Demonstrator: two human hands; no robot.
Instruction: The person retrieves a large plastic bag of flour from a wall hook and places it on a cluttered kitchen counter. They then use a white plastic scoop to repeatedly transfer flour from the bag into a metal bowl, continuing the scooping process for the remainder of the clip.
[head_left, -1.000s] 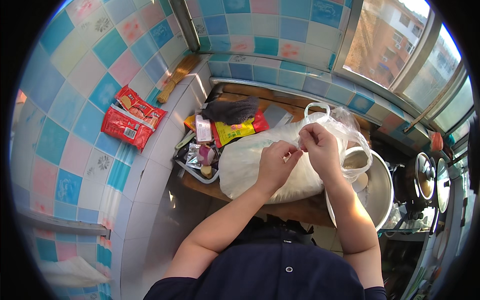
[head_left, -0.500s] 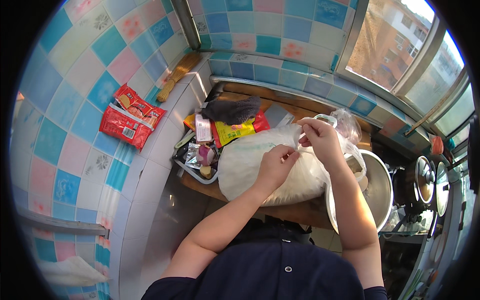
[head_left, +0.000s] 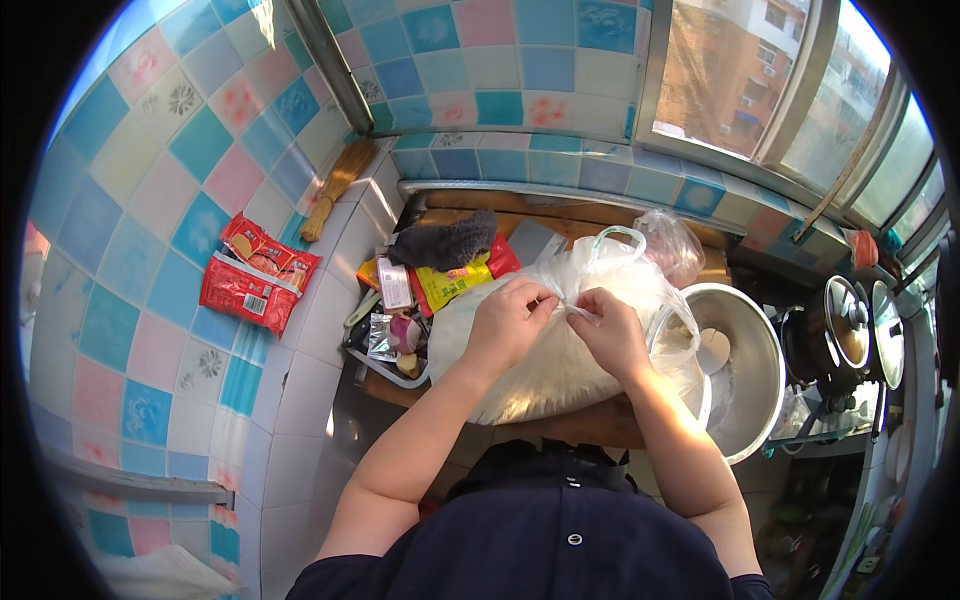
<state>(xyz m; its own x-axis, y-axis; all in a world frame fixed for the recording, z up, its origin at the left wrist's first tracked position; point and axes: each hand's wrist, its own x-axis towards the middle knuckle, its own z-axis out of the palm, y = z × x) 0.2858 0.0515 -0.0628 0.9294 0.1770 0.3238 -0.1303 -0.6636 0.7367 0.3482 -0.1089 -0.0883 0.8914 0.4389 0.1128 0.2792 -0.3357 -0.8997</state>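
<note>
Hands (head_left: 508, 322) close together, both pinching white plastic bag (head_left: 540, 385); printed red packet (head_left: 240, 282) at left shows barcode (head_left: 254, 301).

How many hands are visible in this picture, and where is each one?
2. The left hand is over the white plastic bag, pinching its gathered top; the right hand is just beside it, also pinching the bag. No hand seems hidden.

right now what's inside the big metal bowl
In the metal bowl sits a pale rounded object. The white plastic bag overlaps the bowl's left side, so whatever lies beneath it there cannot be made out.
</note>
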